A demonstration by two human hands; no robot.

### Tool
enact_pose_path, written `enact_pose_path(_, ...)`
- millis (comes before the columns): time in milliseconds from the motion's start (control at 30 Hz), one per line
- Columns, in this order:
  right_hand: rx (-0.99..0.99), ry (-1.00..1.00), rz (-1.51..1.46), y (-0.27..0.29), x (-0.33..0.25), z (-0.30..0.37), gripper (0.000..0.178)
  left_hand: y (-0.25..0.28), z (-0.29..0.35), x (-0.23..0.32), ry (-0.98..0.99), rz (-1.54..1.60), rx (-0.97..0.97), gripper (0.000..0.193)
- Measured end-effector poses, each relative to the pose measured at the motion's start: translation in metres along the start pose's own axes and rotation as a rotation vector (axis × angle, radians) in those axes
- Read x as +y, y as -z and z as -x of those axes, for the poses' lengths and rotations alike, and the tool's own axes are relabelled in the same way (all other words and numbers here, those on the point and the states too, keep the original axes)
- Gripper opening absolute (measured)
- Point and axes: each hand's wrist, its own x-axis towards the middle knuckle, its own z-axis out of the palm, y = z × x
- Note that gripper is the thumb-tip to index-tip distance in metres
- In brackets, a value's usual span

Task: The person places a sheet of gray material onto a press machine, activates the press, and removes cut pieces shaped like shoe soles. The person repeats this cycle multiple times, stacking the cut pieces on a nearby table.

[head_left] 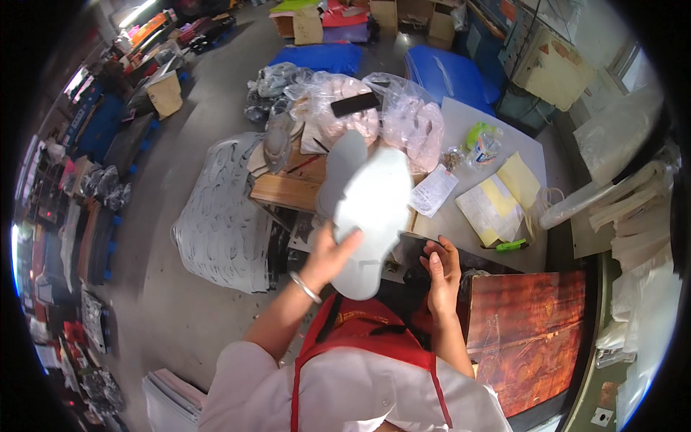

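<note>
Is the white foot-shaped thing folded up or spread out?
Spread out: the white sole-shaped piece in the left hand shows its long outline, unfolded.

Phone (355, 105): black, we see it lying on a bulging clear bag (326, 91)
Bottle (485, 149): clear plastic, on the pale tabletop (527, 144) to our right
Notebook (491, 209): open, yellowish pages, near our bottle
Bright green tool (512, 245): just beside the notebook
Patterned panel (529, 335): reddish brown, at our lower right

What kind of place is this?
Probably a workshop for shoe parts: the left hand holds a white sole-shaped piece, clear bags hold pink pieces, and there's a red apron.
</note>
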Motion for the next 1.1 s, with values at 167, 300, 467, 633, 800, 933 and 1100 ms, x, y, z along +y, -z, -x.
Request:
enact_pose_path(167,0.021,-0.096,0.131,0.026,0.019,-0.019,0.037,0.070,-0.080,0.005,0.165,0.047,0.103,0.049)
enact_pose_path(300,0.148,-0.143,0.105,0.016,0.034,-0.007,0.038,0.091,-0.151,-0.022,0.303,-0.030,0.049,0.054)
enact_pose_path(467,0.315,-0.256,0.008,-0.025,0.056,0.023,0.037,0.095,-0.203,-0.068,0.575,-0.242,0.025,0.065)
enact_pose_path(633,0.377,-0.350,-0.016,-0.058,0.071,0.041,0.033,0.111,-0.190,-0.086,0.577,0.145,-0.064,0.059)
enact_pose_path(800,0.436,-0.313,-0.007,-0.076,0.074,0.042,0.029,0.122,-0.185,-0.112,0.155,-0.164,-0.207,0.054)
enact_pose_path(933,0.507,-0.299,0.011,-0.081,0.072,0.050,0.028,0.147,-0.194,-0.113,0.169,0.019,-0.208,0.050)
enact_pose_path(1100,0.579,-0.295,0.171,-0.074,0.065,0.082,0.032,0.131,-0.189,-0.066,-0.313,-0.479,0.070,0.048)
